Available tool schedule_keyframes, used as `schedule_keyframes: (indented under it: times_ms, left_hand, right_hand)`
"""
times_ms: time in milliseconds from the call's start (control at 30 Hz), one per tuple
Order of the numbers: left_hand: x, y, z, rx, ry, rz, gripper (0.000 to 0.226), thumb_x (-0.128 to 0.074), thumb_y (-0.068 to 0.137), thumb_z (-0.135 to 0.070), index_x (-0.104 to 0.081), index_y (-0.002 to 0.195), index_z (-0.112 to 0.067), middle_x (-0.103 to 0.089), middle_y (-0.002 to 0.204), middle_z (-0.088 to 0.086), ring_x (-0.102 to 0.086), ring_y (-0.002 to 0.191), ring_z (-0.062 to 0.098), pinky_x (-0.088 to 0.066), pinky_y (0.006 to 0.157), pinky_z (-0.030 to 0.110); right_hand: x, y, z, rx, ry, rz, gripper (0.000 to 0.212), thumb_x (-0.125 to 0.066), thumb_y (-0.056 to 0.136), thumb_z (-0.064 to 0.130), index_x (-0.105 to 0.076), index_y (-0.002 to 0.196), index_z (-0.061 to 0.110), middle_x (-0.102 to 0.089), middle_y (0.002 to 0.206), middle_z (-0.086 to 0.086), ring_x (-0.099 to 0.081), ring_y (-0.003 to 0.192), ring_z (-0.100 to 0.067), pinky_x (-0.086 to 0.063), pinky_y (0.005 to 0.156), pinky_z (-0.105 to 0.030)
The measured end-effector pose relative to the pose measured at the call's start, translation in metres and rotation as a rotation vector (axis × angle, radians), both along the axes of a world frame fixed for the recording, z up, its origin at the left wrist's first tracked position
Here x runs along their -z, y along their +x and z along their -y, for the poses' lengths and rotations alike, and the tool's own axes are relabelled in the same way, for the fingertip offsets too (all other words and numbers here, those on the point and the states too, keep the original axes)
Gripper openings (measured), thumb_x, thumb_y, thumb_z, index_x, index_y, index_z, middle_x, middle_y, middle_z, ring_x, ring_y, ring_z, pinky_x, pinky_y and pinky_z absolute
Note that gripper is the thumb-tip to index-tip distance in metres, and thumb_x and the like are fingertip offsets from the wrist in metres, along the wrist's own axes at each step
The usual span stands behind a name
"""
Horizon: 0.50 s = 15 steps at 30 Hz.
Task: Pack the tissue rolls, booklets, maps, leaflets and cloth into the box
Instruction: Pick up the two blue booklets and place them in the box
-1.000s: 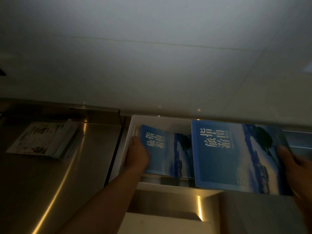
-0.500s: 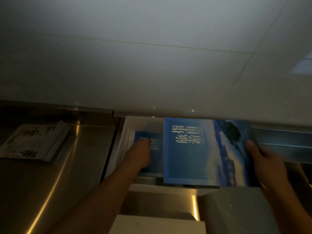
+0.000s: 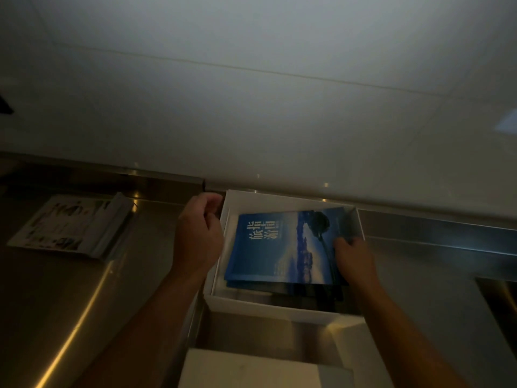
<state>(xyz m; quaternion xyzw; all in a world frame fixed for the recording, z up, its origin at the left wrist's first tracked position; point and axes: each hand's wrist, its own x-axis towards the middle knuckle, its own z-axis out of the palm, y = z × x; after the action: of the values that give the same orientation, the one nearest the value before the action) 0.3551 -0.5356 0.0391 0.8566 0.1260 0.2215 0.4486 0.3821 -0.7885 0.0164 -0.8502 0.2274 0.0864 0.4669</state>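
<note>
A white box [image 3: 268, 306] stands against the wall on the steel counter. A blue booklet [image 3: 279, 247] with white characters lies tilted inside it, on top of another blue booklet whose edge shows underneath. My right hand [image 3: 354, 259] grips the top booklet's right edge inside the box. My left hand [image 3: 198, 233] hovers just outside the box's left wall, fingers loosely curled, holding nothing.
A stack of printed leaflets [image 3: 72, 225] lies on the steel counter [image 3: 70, 303] to the left. A white flat object [image 3: 251, 371] sits at the near edge below the box. A dark recess [image 3: 500, 303] opens at the right.
My right hand carried the second blue booklet leftward and lowered it into the box over the first one. My left hand let go of the first booklet and drew out past the left wall.
</note>
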Motion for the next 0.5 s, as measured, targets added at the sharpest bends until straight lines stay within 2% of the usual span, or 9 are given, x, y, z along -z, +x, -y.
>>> schedule_keyframes:
  times_ms: [67, 133, 233, 333, 400, 500]
  left_hand:
    - [0.001, -0.003, 0.001, -0.007, -0.020, -0.013, 0.030, -0.045, 0.090, 0.002, -0.058, 0.111, -0.015, -0.055, 0.105, -0.008, -0.052, 0.097, 0.004, -0.039, 0.072, 0.008]
    - [0.001, -0.006, 0.003, -0.008, -0.032, -0.016, 0.032, -0.044, 0.089, 0.003, -0.058, 0.112, -0.016, -0.055, 0.105, -0.009, -0.052, 0.096, 0.003, -0.039, 0.071, 0.008]
    - [0.003, -0.010, 0.011, 0.014, -0.015, -0.012, 0.032, -0.046, 0.089, 0.002, -0.058, 0.113, -0.016, -0.055, 0.106, -0.010, -0.052, 0.097, 0.002, -0.040, 0.070, 0.007]
    - [0.004, -0.015, 0.020, 0.093, 0.023, 0.013, 0.032, -0.047, 0.088, 0.002, -0.057, 0.112, -0.015, -0.056, 0.110, -0.007, -0.054, 0.100, 0.004, -0.044, 0.077, 0.009]
    - [0.007, -0.019, 0.024, 0.144, 0.049, 0.032, 0.032, -0.048, 0.086, 0.005, -0.058, 0.110, -0.014, -0.058, 0.111, -0.002, -0.055, 0.102, 0.007, -0.047, 0.084, 0.015]
    - [0.009, -0.025, 0.029, 0.169, 0.058, 0.028, 0.033, -0.050, 0.085, 0.006, -0.059, 0.110, -0.015, -0.060, 0.112, 0.002, -0.056, 0.103, 0.010, -0.050, 0.088, 0.026]
  right_hand:
    - [0.008, 0.003, -0.004, -0.029, -0.089, -0.038, 0.021, -0.048, 0.093, 0.022, -0.055, 0.096, 0.002, -0.061, 0.085, -0.016, -0.059, 0.071, -0.023, -0.053, 0.069, -0.041]
    - [0.016, 0.004, -0.007, -0.061, -0.211, -0.085, 0.025, -0.048, 0.095, 0.019, -0.051, 0.107, -0.003, -0.060, 0.089, -0.015, -0.056, 0.072, -0.021, -0.048, 0.064, -0.035]
    - [0.027, 0.002, -0.011, -0.064, -0.350, -0.101, 0.033, -0.042, 0.094, 0.011, -0.037, 0.123, -0.003, -0.055, 0.108, -0.020, -0.056, 0.093, -0.033, -0.039, 0.072, -0.036]
    - [0.032, 0.002, -0.016, -0.117, -0.482, -0.046, 0.036, -0.043, 0.093, 0.010, -0.033, 0.127, 0.003, -0.058, 0.108, -0.021, -0.057, 0.088, -0.031, -0.045, 0.072, -0.039]
    - [0.032, 0.004, -0.018, -0.194, -0.579, -0.040, 0.035, -0.048, 0.093, 0.012, -0.035, 0.126, 0.005, -0.061, 0.111, -0.021, -0.063, 0.095, -0.033, -0.052, 0.077, -0.042]
    - [0.030, 0.002, -0.021, -0.337, -0.744, -0.092, 0.035, -0.049, 0.094, 0.020, -0.038, 0.125, 0.010, -0.057, 0.120, -0.021, -0.063, 0.102, -0.033, -0.055, 0.082, -0.044]
